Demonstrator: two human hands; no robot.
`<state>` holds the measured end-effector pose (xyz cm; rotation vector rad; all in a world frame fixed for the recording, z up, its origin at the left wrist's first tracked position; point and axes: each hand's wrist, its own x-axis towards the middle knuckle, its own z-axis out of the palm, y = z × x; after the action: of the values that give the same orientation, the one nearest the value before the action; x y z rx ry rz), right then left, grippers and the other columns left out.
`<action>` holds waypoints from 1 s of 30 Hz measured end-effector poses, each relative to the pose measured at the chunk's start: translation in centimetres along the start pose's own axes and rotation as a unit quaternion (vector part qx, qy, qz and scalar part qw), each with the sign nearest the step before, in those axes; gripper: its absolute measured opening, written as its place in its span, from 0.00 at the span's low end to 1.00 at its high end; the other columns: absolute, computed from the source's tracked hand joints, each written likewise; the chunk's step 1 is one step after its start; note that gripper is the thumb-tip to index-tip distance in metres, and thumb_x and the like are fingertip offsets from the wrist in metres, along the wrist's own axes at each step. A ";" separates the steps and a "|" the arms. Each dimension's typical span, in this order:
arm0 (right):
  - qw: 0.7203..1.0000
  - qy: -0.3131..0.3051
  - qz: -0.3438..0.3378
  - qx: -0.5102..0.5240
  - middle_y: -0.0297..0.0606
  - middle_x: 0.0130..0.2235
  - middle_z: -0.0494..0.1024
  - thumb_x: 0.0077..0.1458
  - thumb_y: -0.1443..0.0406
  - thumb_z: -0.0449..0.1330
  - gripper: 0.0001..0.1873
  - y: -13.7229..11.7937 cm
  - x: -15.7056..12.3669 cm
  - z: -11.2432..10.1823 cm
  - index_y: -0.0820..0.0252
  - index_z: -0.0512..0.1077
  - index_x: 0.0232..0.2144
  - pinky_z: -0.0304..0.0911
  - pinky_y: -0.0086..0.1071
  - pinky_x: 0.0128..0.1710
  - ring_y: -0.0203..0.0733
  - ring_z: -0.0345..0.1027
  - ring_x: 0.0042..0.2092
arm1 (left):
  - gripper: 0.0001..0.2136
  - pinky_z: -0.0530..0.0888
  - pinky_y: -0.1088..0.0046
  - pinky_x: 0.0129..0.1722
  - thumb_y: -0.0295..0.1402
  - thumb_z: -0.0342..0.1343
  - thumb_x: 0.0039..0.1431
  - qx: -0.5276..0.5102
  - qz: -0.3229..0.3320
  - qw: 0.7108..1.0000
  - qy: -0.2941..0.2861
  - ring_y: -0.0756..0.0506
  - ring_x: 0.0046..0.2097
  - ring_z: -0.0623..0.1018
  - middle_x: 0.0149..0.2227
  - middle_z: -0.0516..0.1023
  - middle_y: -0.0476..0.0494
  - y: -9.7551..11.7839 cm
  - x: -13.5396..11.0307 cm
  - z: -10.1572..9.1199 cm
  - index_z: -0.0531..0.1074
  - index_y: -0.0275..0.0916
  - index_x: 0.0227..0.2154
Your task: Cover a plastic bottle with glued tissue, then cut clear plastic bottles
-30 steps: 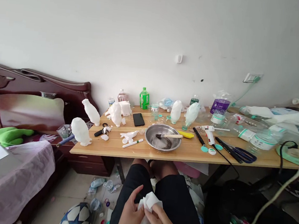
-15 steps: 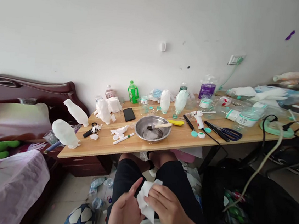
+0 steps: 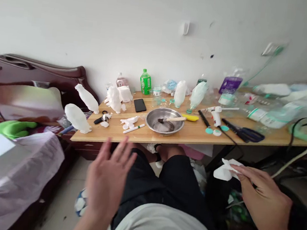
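My left hand [image 3: 108,178] is raised over my lap, fingers spread, holding nothing. Out to the right, my right hand [image 3: 262,199] pinches a crumpled white tissue [image 3: 226,170] between thumb and fingers, above a black bag [image 3: 214,216] on the floor. On the table in front of me sits a metal bowl [image 3: 151,124] with a paintbrush [image 3: 173,119] resting across it. A white marker [image 3: 133,128] and torn white paper pieces [image 3: 129,121] lie to the bowl's left.
White paper-covered bottle shapes [image 3: 78,118] stand along the wooden table [image 3: 107,135]. A phone [image 3: 139,105], a green bottle [image 3: 145,82], a glue gun [image 3: 216,116], scissors [image 3: 252,135] and clear bottles [image 3: 273,118] are also there. A ball [image 3: 80,202] lies on the floor.
My hands, together on the tissue over my lap before, have parted. The right one has carried the tissue to the right; the left has let go and opened. The view has shifted too.
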<state>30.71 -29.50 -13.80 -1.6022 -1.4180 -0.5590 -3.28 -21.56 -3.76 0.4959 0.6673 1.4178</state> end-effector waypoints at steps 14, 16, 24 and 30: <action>0.934 -0.214 -0.124 0.257 0.51 0.61 0.66 0.57 0.78 0.46 0.30 -15.4 -3.9 5.9 0.61 0.59 0.61 0.69 0.32 0.53 0.43 0.61 0.61 | 0.22 0.53 0.84 0.11 0.47 0.50 0.64 -0.053 -0.062 0.996 0.023 0.57 0.11 0.58 0.11 0.58 0.58 -9.7 8.2 -5.2 0.67 0.38 0.20; 0.949 -0.203 -0.129 0.202 0.53 0.60 0.66 0.58 0.79 0.47 0.28 -14.1 -3.6 5.8 0.63 0.61 0.60 0.67 0.40 0.56 0.47 0.59 0.62 | 0.26 0.49 0.82 0.10 0.49 0.44 0.66 -0.057 -0.067 0.996 0.011 0.56 0.10 0.56 0.10 0.54 0.56 -8.5 9.1 -5.0 0.61 0.38 0.16; 0.894 -0.265 -0.344 0.115 0.49 0.56 0.73 0.63 0.71 0.52 0.21 -15.2 6.5 7.7 0.68 0.66 0.57 0.69 0.44 0.52 0.54 0.66 0.57 | 0.14 0.52 0.83 0.12 0.42 0.60 0.56 -0.049 -0.220 0.972 0.070 0.57 0.13 0.57 0.15 0.60 0.57 -9.0 8.4 -3.7 0.69 0.37 0.24; 0.817 -0.494 0.050 0.292 0.36 0.55 0.74 0.56 0.54 0.63 0.39 -18.0 20.8 15.0 0.47 0.53 0.65 0.71 0.34 0.47 0.42 0.73 0.50 | 0.20 0.71 0.77 0.26 0.42 0.69 0.44 0.171 -0.154 0.973 0.023 0.51 0.28 0.74 0.33 0.76 0.43 -12.0 10.8 -11.8 0.75 0.38 0.38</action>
<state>15.44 -6.72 1.35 -1.4407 -1.9376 0.8705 -2.33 -12.99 -21.83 0.6003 0.9891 1.0276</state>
